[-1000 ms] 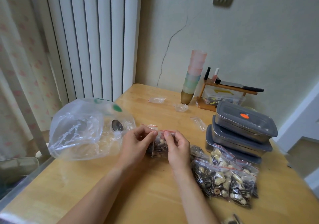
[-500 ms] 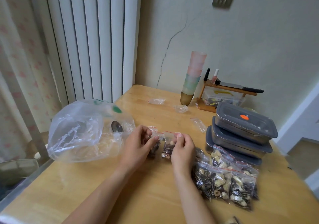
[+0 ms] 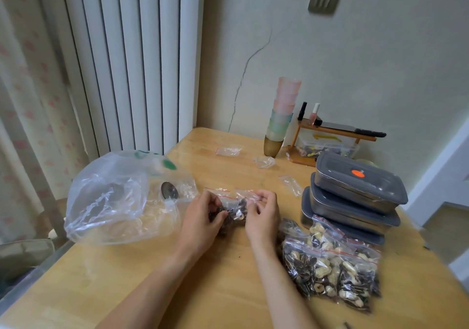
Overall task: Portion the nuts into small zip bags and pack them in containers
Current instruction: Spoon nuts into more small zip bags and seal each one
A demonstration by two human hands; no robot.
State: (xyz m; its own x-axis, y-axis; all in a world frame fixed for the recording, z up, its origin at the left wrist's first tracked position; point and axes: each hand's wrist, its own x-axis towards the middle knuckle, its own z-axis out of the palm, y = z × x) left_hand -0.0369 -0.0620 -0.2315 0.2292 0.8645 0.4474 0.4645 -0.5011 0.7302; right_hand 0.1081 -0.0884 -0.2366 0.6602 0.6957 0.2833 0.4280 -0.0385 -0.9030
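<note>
Small zip bag (image 3: 232, 210) of nuts held just above the surface (image 3: 228, 290), long axis running left to right, red seal strip uppermost and facing away from the person. Left hand (image 3: 200, 217) grasps its left end; right hand (image 3: 262, 212) pinches the top edge at the right. Filled bags (image 3: 330, 267) lie to the right, before three stacked grey containers (image 3: 355, 196).

Bottom container (image 3: 365, 236) largely hidden behind filled zip bags (image 3: 330, 265); dark object (image 3: 345, 325) below bags cut by frame edge.
</note>
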